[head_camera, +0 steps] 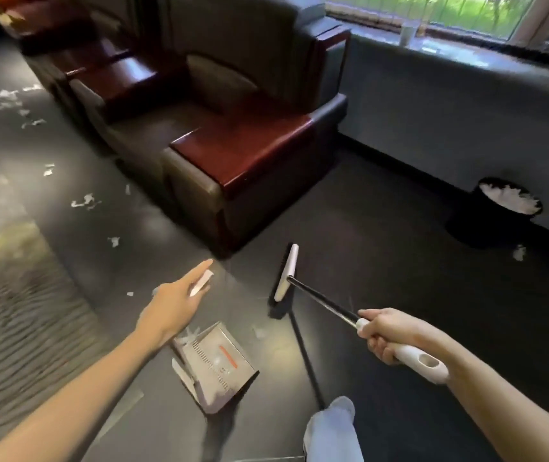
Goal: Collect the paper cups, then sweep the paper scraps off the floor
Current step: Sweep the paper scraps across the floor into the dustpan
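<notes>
Your right hand (386,335) is forward at waist level, its fingers (378,350) clenched around the white grip of the broom (285,275). The black shaft slopes down and away from those fingers to the white-backed head, which meets the floor (383,228).

Your left hand (174,303) reaches forward, palm down, fingers (199,270) straight and released. A white bar-shaped piece (202,283) lies against their underside. The dustpan (214,363) lies on the floor below and behind the left fingers.

The paper scraps (84,200) are small, white and torn. They are scattered over the floor beyond and left of the left fingers, with one scrap (259,331) between both sets of fingers. A paper cup (408,33) stands on the window sill (466,51), far beyond the right fingers.
</notes>
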`<action>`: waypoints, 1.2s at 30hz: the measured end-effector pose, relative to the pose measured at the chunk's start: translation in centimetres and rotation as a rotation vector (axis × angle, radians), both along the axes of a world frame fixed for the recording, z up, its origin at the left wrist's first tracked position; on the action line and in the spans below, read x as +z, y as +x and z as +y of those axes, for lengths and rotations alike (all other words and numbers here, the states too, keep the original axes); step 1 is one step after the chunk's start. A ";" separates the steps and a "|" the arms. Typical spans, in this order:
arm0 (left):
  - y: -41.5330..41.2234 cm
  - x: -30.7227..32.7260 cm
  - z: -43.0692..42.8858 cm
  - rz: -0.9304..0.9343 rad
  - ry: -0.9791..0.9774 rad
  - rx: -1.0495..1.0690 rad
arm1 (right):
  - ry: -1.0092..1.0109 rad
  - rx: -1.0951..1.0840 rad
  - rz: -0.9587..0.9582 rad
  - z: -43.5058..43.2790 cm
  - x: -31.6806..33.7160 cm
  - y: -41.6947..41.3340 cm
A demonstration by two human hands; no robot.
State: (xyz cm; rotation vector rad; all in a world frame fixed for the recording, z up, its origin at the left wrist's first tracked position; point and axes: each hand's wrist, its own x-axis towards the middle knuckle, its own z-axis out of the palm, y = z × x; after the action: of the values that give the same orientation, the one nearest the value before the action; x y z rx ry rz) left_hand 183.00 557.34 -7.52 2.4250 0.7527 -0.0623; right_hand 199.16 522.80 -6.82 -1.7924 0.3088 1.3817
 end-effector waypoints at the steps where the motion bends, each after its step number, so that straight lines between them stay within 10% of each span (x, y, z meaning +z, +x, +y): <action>1: -2.3 -0.5 0.5 0.002 -0.018 0.040 | -0.023 0.045 0.001 0.8 -0.6 -1.1; 8: -15.7 -4.5 -0.5 -0.049 -0.151 0.317 | -0.175 0.502 -0.221 5.5 -3.1 -9.4; 17: -13.2 -7.1 -2.6 -0.191 -0.204 0.630 | -0.340 0.957 -0.470 7.6 -6.0 -6.6; 36: -10.9 -6.9 -2.8 -0.137 -0.161 0.882 | -0.169 1.083 -0.035 11.1 -2.4 3.6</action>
State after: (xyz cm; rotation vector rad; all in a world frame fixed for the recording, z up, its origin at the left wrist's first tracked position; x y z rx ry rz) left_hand 172.05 554.52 -14.44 1.7422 1.5974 0.3693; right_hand 202.73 533.87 -9.22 -2.2230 -0.7006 2.0579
